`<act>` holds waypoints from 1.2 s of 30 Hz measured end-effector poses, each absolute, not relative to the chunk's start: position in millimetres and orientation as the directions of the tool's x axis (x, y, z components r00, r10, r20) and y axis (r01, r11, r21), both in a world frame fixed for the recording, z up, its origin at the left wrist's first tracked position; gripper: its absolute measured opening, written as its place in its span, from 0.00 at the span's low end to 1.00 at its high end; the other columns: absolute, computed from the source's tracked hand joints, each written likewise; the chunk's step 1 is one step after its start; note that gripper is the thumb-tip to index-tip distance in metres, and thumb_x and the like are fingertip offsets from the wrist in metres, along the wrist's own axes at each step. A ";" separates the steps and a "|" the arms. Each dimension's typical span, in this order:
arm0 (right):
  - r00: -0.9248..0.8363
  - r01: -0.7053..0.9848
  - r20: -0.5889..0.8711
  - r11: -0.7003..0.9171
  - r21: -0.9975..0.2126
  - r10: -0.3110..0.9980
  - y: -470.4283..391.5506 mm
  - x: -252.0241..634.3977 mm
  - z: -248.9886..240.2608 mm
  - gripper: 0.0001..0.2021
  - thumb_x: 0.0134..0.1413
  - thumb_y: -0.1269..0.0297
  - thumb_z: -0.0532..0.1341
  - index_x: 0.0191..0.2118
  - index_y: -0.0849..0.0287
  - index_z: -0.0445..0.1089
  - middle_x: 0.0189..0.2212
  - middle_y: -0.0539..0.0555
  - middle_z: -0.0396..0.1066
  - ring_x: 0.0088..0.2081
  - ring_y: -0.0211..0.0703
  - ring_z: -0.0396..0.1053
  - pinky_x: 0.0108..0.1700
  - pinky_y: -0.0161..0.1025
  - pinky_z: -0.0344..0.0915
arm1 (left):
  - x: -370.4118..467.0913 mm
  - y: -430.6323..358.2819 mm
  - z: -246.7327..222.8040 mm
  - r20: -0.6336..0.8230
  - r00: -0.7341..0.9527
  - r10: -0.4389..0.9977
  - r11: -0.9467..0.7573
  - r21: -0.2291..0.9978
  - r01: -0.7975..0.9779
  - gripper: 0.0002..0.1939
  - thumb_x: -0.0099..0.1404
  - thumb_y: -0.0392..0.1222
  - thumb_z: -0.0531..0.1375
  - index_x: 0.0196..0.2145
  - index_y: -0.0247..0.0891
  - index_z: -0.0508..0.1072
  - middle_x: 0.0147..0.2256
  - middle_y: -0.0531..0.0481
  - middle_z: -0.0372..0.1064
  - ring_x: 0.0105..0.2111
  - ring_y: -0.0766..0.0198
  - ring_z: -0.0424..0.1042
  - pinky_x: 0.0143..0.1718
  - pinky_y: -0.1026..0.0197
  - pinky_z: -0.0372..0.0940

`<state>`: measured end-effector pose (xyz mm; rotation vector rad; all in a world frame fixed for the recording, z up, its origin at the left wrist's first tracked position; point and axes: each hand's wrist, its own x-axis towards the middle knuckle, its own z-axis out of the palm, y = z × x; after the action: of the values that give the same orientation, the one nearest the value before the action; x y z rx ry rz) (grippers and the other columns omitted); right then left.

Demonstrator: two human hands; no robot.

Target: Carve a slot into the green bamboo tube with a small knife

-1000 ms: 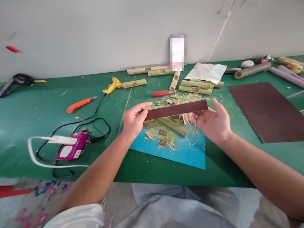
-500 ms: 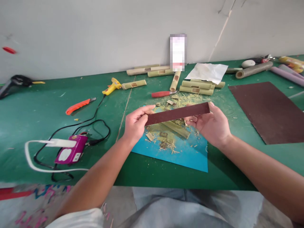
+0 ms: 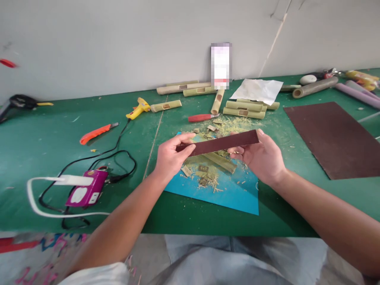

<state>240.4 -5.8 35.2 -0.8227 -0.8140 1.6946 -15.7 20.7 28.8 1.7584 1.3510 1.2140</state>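
1. Left hand (image 3: pixel 173 156): closed on the left end of a long, narrow, dark maroon strip (image 3: pixel 222 143), thumb over its upper face.
2. Right hand (image 3: pixel 265 158): palm turned partly up, holding the right end of the strip, thumb at the end edge, other fingers curled below.
3. Strip position: raised above the workpieces, spanning between both hands, its right end higher in view than its left.
4. Below the strip: a flat bright blue sheet (image 3: pixel 234 202) on the green tabletop (image 3: pixel 190 221). On the sheet lie a split length of green bamboo (image 3: pixel 221 161), slanting, and pale bamboo shavings (image 3: pixel 212 182) with small chips; more debris lies beyond the sheet.
5. Beyond the debris: a red-handled knife (image 3: pixel 200 118), lying flat. To its right, a group of notched green bamboo tubes (image 3: pixel 244 113), with a crumpled white paper (image 3: pixel 257 91) partly over them. Near the wall, a rectangular phone-like device (image 3: pixel 221 65) stands upright, its screen pixelated.
6. Right side: a large dark maroon rectangular sheet (image 3: pixel 334 138), flat, well apart from the right hand.
7. Left side: an orange-handled cutter (image 3: pixel 96 134), blade exposed; a yellow glue gun (image 3: pixel 139 109) near a single notched bamboo tube (image 3: pixel 166 105); nearer the person, a purple power adapter (image 3: pixel 89 188) with a white plug and cable.
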 end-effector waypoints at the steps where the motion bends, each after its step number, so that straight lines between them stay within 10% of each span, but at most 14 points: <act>1: -0.232 -0.497 -0.135 -0.236 -0.835 0.963 -5.7 239.9 35.0 0.25 0.58 0.42 0.55 0.44 0.58 0.76 0.35 0.57 0.75 0.37 0.47 0.73 0.43 0.45 0.71 | -15.4 19.8 29.5 0.298 0.066 0.952 -0.299 0.871 0.389 0.15 0.59 0.41 0.66 0.45 0.38 0.79 0.35 0.48 0.78 0.37 0.62 0.75 0.44 0.59 0.71; 18: -0.322 -0.491 -0.174 -0.321 -0.810 0.930 -7.7 238.9 37.3 0.19 0.56 0.44 0.59 0.36 0.55 0.75 0.33 0.56 0.76 0.38 0.49 0.74 0.42 0.46 0.70 | -13.5 17.1 28.6 0.204 0.101 0.974 -0.188 0.970 -0.155 0.17 0.49 0.45 0.74 0.39 0.44 0.82 0.31 0.51 0.76 0.29 0.67 0.71 0.32 0.65 0.68; 36: -0.050 -0.331 -0.030 -0.045 -0.943 0.998 -10.3 238.7 29.4 0.12 0.48 0.58 0.70 0.40 0.53 0.78 0.28 0.48 0.74 0.27 0.35 0.69 0.36 0.38 0.67 | -15.6 15.5 30.2 0.156 0.212 0.965 -0.181 0.978 0.103 0.13 0.55 0.43 0.69 0.39 0.40 0.82 0.36 0.46 0.79 0.35 0.60 0.76 0.38 0.59 0.72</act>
<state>238.7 -10.3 29.4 -0.9602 -0.9679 1.4102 -15.6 15.5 30.2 1.5139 1.0561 1.1161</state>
